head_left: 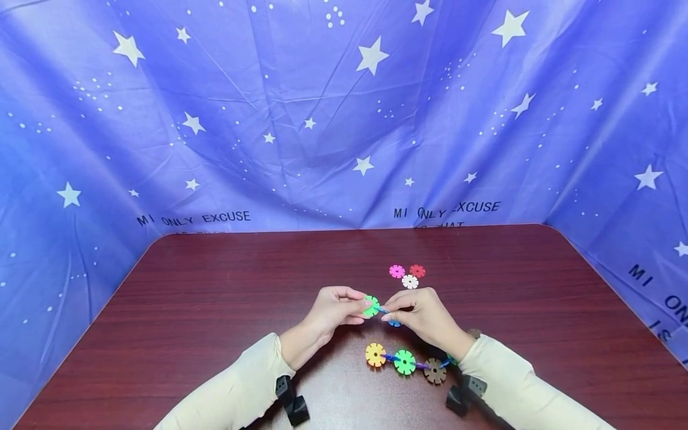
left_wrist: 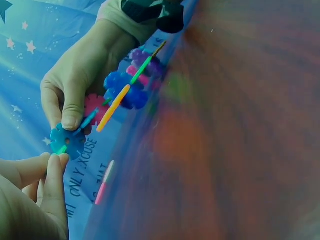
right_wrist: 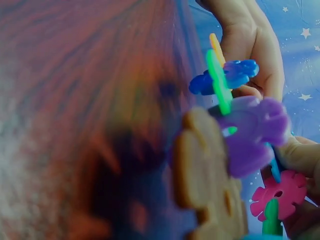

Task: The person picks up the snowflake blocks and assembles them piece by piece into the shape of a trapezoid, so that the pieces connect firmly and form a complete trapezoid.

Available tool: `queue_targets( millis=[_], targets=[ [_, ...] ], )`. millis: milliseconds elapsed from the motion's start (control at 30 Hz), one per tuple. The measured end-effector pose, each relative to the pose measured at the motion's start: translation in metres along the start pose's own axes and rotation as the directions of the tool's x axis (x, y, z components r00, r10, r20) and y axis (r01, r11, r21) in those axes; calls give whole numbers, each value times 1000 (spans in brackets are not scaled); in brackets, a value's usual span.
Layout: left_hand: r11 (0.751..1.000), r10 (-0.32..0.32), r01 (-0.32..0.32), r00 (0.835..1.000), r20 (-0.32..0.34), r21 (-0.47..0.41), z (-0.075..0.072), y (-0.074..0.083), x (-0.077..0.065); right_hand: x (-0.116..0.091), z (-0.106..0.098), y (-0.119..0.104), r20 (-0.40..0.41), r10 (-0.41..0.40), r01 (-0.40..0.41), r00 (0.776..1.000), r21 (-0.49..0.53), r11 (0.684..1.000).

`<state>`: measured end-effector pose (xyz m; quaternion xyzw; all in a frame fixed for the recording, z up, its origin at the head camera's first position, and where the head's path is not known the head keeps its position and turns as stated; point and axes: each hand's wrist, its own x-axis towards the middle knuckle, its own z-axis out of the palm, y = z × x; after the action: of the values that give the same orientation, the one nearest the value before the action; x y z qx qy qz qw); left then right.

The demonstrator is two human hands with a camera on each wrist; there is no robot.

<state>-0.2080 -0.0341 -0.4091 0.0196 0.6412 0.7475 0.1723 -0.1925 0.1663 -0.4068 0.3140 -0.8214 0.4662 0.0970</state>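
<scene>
My left hand (head_left: 330, 313) pinches a green notched disc (head_left: 369, 306) between thumb and fingers. Thumb and fingertips of my right hand (head_left: 427, 313) pinch a blue notched disc (left_wrist: 67, 142), joined edge-on to the green one. A second blue disc (head_left: 395, 323) shows just under the right fingers. Closer to me lies a chain of interlocked discs: yellow (head_left: 375, 355), green (head_left: 405, 362) and brown (head_left: 435, 371), with blue and purple ones set crosswise between. The right forearm hides part of this chain; in the right wrist view a purple disc (right_wrist: 255, 132) and a pink disc (right_wrist: 280, 194) show.
Beyond the hands, a pink disc (head_left: 397, 272), a red disc (head_left: 417, 271) and a white disc (head_left: 410, 281) lie close together on the dark wooden table (head_left: 226, 286). A blue star-printed cloth (head_left: 301, 89) hangs along the table's far edge and sides.
</scene>
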Motion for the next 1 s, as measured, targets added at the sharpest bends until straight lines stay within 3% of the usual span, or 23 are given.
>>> queue_targets(
  millis=[267, 533, 733, 1000],
  targets=[
    [999, -4, 4, 1000, 6, 49, -2, 4, 12, 2, 0, -3, -58, 69, -73, 996, -83, 994],
    [985, -46, 25, 991, 123, 173, -5, 6, 24, -7, -6, -4, -77, 101, -113, 992, -161, 980],
    [976, -18, -20, 985, 173, 216, -7, 10, 44, -11, -15, -3, -44, 151, -158, 987, -243, 957],
    [957, 13, -66, 983, 183, 283, 2, 13, 74, -14, -28, -1, 15, 225, -211, 974, -289, 934]
  ],
)
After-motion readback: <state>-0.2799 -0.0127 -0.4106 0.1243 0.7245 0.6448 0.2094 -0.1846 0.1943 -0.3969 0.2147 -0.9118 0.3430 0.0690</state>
